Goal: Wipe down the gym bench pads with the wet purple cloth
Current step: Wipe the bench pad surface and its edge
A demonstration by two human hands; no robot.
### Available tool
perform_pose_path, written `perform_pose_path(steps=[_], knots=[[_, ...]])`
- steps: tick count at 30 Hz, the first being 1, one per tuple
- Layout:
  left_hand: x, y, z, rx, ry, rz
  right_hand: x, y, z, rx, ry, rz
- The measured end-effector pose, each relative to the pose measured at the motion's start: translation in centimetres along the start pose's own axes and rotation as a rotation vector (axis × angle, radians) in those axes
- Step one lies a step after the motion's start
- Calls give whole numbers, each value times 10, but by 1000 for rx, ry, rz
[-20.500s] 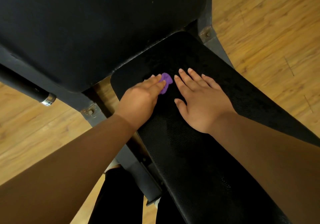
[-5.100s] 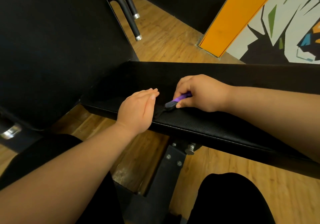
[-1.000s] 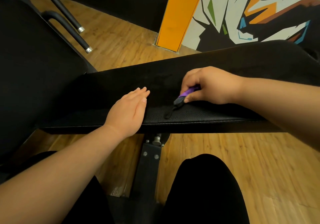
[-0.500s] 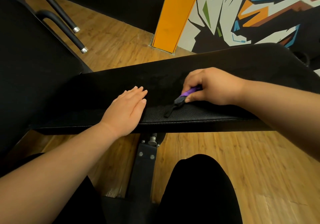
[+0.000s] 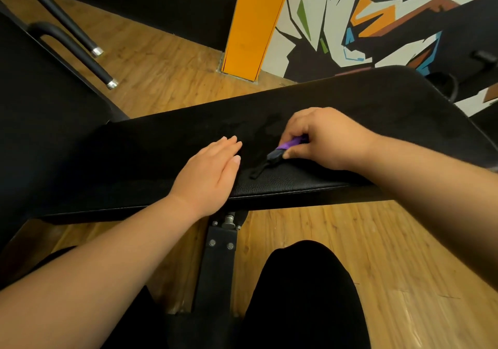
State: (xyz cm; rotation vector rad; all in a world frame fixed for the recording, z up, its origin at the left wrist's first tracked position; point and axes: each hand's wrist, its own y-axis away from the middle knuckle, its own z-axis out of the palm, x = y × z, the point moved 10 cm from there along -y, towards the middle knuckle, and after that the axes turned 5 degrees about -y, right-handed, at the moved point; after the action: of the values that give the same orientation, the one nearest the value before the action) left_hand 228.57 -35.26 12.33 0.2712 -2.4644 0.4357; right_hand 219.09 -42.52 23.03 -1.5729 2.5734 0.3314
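Observation:
A long black bench pad (image 5: 377,111) runs across the middle of the view. My right hand (image 5: 323,138) rests on it with curled fingers and pinches the purple cloth (image 5: 289,143). Only a small bunched part of the cloth shows between thumb and fingers, with a dark wet end trailing toward the pad's near edge. My left hand (image 5: 210,172) lies flat on the pad just left of the cloth, fingers straight and together. A second, larger black pad (image 5: 40,111) rises at the left.
A black metal post (image 5: 218,265) with bolts holds the pad up between my knees. Two black tubes with chrome ends (image 5: 107,79) slant over the wooden floor at the upper left. An orange pillar (image 5: 250,25) and a painted wall stand behind the bench.
Over the last second both hands have stayed almost in place on the pad. The view has shifted slightly. Long before, my left hand pressed the cloth near the pad joint.

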Motion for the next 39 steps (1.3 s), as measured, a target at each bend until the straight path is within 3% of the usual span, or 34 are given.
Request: perform_pose_path(steps=[5,11,18,20,23,25,27,32,39], knots=[[2,0,-2,-17,-18,6,-7,4,5,0,22,48],[1,1,0,-47,-12,22,11,23,-12,235,119,224],[5,-3,-3,-58,-67,36,13,29,-12,250,115,297],[12,-7,-8,-51,-87,69,27,38,-26,330,156,384],[35,-21,-10,-80,17,138,37,56,-39,480,141,492],[59,-33,-5,-118,88,206,31,57,-31,460,169,477],[81,-42,1,-154,143,267,27,61,-31,453,133,493],[87,-48,18,-179,168,277,47,97,-61,617,-69,668],[87,-49,18,-166,178,327,46,94,-59,565,0,651]])
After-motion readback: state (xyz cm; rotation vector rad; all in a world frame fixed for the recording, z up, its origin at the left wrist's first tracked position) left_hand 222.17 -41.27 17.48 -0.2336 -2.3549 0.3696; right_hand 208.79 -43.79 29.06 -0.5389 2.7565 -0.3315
